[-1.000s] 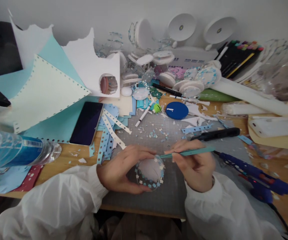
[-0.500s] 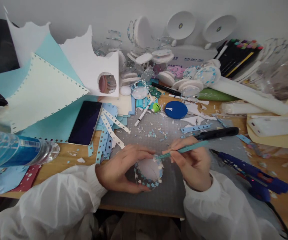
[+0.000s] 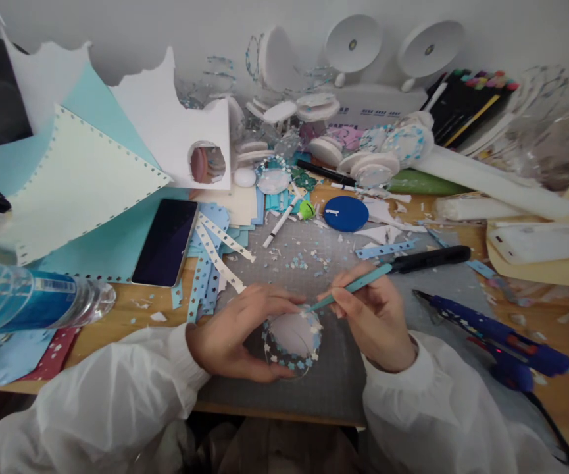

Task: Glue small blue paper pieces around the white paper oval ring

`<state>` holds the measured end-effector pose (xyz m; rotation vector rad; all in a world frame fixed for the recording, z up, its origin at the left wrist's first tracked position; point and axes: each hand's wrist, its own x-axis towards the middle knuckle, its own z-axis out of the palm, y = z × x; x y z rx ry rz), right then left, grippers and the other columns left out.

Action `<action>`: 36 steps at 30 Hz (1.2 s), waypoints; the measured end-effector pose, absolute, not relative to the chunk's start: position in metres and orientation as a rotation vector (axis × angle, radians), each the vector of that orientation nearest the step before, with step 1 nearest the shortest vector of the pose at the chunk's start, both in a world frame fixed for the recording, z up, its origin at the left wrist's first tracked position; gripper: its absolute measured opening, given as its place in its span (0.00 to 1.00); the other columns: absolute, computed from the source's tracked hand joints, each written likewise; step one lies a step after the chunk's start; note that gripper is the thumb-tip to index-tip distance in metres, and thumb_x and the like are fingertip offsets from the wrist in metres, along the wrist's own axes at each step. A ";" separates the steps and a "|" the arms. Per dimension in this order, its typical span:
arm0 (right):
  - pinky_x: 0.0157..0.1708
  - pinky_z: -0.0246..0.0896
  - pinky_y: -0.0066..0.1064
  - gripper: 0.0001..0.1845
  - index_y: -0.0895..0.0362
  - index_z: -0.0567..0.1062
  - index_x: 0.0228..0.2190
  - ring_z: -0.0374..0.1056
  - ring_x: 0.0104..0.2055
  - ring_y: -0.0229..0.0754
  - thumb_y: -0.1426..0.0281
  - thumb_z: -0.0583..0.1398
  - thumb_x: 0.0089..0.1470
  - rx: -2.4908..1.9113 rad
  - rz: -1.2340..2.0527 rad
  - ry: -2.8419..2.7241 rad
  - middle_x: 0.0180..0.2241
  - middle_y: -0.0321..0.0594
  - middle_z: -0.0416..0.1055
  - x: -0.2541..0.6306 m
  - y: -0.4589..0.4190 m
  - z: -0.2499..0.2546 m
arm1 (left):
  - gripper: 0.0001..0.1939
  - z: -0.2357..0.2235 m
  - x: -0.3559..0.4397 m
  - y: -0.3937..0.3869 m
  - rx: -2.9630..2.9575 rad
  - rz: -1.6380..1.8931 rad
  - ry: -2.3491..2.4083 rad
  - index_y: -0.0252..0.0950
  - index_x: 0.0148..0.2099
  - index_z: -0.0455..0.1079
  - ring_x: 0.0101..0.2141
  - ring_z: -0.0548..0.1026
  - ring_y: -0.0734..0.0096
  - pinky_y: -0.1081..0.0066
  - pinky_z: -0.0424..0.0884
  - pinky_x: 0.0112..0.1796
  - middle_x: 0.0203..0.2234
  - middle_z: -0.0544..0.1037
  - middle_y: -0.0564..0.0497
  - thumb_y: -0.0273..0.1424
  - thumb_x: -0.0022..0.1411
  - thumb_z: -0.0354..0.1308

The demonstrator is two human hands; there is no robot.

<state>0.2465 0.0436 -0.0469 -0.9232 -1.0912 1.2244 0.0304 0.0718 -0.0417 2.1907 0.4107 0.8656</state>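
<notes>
My left hand (image 3: 245, 332) curls around the left side of a small round ornament (image 3: 293, 339), thumb at its lower edge and fingers at its top. The ornament has a pale centre, a thin clear rim and a ring of tiny blue and white paper stars. Pinched between the fingers of my right hand (image 3: 373, 319) is a pair of teal tweezers (image 3: 358, 283). Their tip meets the ornament's upper right edge, close to my left fingertips; whether a star is in the tip is too small to tell. Loose paper stars (image 3: 308, 260) lie on the grey cutting mat (image 3: 338, 388).
A blue glue gun (image 3: 501, 329) and a black craft knife (image 3: 432, 258) lie to the right. On the left are a phone (image 3: 164, 243), a water bottle (image 3: 37, 296) and punched paper sheets (image 3: 91, 184). A blue round lid (image 3: 346, 214) and white discs (image 3: 326, 150) stand behind.
The tweezers have swung a little left and tilted more upright in my right hand, their tip staying at the ornament's edge. My left hand keeps its hold. The view has shifted slightly.
</notes>
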 end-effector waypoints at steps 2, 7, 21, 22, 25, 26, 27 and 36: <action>0.22 0.60 0.26 0.03 0.54 0.72 0.32 0.62 0.22 0.33 0.71 0.63 0.54 -0.922 1.225 -1.094 0.23 0.31 0.65 0.247 0.044 -0.047 | 0.37 -0.041 0.030 0.072 2.197 0.863 0.411 0.36 0.58 0.59 0.50 0.73 0.55 0.60 0.68 0.49 0.49 0.74 0.37 0.36 0.48 0.69; 0.21 0.60 0.27 0.05 0.54 0.72 0.31 0.63 0.22 0.34 0.68 0.63 0.53 -0.946 1.230 -1.079 0.25 0.33 0.68 0.247 0.045 -0.046 | 0.38 -0.042 0.030 0.072 2.206 0.877 0.403 0.35 0.58 0.59 0.50 0.73 0.56 0.61 0.68 0.49 0.49 0.74 0.37 0.36 0.48 0.70; 0.20 0.61 0.26 0.07 0.55 0.73 0.29 0.63 0.21 0.33 0.66 0.66 0.49 -0.960 1.270 -1.002 0.26 0.34 0.68 0.245 0.048 -0.042 | 0.38 -0.041 0.030 0.072 2.192 0.882 0.397 0.36 0.59 0.59 0.50 0.73 0.55 0.59 0.69 0.50 0.49 0.74 0.38 0.36 0.48 0.69; 0.20 0.61 0.26 0.07 0.55 0.73 0.29 0.63 0.21 0.33 0.66 0.66 0.50 -0.960 1.265 -1.004 0.26 0.34 0.68 0.245 0.048 -0.042 | 0.38 -0.042 0.030 0.072 2.195 0.886 0.399 0.36 0.59 0.59 0.50 0.73 0.55 0.60 0.69 0.50 0.49 0.74 0.37 0.36 0.47 0.69; 0.20 0.60 0.25 0.06 0.55 0.74 0.29 0.63 0.21 0.32 0.67 0.65 0.51 -0.959 1.267 -1.023 0.25 0.34 0.68 0.245 0.047 -0.041 | 0.39 -0.043 0.030 0.073 2.204 0.889 0.403 0.35 0.59 0.60 0.50 0.73 0.55 0.60 0.69 0.50 0.50 0.74 0.37 0.36 0.47 0.70; 0.20 0.60 0.25 0.06 0.55 0.74 0.29 0.63 0.21 0.32 0.68 0.65 0.51 -0.957 1.266 -1.028 0.25 0.34 0.68 0.245 0.047 -0.041 | 0.39 -0.043 0.030 0.073 2.207 0.890 0.402 0.35 0.60 0.59 0.50 0.73 0.55 0.60 0.69 0.50 0.50 0.74 0.37 0.36 0.47 0.70; 0.20 0.60 0.26 0.05 0.55 0.74 0.29 0.63 0.21 0.32 0.68 0.65 0.51 -0.955 1.262 -1.032 0.25 0.33 0.68 0.246 0.047 -0.042 | 0.39 -0.043 0.030 0.073 2.210 0.891 0.400 0.36 0.60 0.59 0.50 0.73 0.55 0.60 0.69 0.50 0.50 0.74 0.38 0.36 0.48 0.69; 0.20 0.61 0.27 0.06 0.55 0.73 0.30 0.65 0.22 0.34 0.67 0.65 0.51 -0.967 1.232 -1.059 0.26 0.34 0.69 0.247 0.047 -0.042 | 0.41 -0.043 0.029 0.073 2.226 0.880 0.387 0.38 0.62 0.56 0.50 0.73 0.54 0.59 0.69 0.49 0.50 0.74 0.38 0.37 0.50 0.68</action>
